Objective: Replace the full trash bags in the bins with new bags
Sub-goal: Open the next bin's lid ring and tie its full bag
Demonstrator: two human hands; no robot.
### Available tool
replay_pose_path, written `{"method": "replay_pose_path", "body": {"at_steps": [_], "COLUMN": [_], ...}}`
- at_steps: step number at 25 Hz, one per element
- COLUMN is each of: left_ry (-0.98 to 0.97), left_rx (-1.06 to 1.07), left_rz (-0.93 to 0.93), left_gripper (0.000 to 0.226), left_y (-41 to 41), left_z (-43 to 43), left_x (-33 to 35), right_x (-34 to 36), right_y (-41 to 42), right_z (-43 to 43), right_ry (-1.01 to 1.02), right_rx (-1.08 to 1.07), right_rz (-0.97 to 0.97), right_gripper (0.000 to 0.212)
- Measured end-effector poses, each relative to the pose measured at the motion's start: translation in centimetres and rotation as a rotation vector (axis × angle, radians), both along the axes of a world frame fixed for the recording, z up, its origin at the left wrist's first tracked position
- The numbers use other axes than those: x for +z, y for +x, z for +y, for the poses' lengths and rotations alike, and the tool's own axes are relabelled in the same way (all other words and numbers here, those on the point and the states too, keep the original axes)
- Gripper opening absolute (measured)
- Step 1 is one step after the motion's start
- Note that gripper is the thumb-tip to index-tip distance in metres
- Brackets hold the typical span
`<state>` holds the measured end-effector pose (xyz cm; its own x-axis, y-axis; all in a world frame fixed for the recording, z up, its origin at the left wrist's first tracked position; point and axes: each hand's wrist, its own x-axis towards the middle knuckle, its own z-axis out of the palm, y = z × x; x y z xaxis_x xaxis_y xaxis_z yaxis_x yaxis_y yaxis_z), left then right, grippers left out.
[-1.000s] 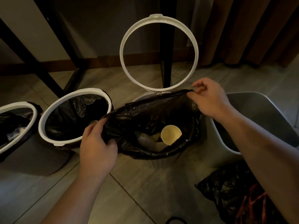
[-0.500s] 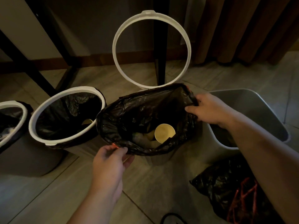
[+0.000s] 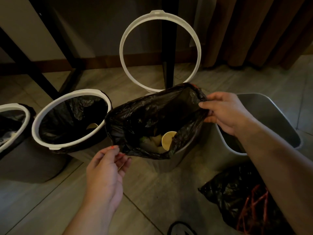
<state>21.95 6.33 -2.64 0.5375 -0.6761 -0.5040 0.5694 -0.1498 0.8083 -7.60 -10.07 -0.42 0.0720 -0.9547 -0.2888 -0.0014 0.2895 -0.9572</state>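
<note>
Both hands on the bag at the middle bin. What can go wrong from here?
1. The left hand pinches only a thin bit of the bag edge; it may slip and the mouth sag.
2. The paper cup lies near the open mouth's low side; tilting could spill it.
3. The raised ring could drop onto the bag.

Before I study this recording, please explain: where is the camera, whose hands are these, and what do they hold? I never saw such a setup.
There is no machine here. A person wears one camera on the head, looking down, so both hands are their own. The left hand pinches the near edge of a black trash bag; the right hand grips its far edge. The bag sits in a grey bin whose white ring is flipped up; a paper cup lies inside. Two lined bins stand to its left, an unlined grey bin to its right, and a second bag lies on the floor nearby.
</note>
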Motion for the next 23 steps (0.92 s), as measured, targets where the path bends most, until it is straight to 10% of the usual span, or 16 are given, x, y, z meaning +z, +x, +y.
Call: {"method": "replay_pose_path", "body": {"at_steps": [5,18,23], "left_ry": [-0.017,-0.038,-0.051], "left_rx": [-0.016,0.014,-0.033], "left_rz": [0.101,0.133,0.055], "left_gripper": [0.011,0.01,0.013], "left_y": [0.3,1.3,1.0], "left_z": [-0.3,-1.7,-1.8], "left_x": [0.9,3.9,5.0], "right_x": [-0.2,1.0,0.6], "right_y": [0.0,-0.9,-0.7], "right_z": [0.5,-0.2,-0.6], "right_ry": [0.176,0.048,0.111], "right_rx": [0.175,-0.249,-0.045], "right_rz": [-0.102,0.113,0.204], "right_gripper": [0.041,0.014,0.013]}}
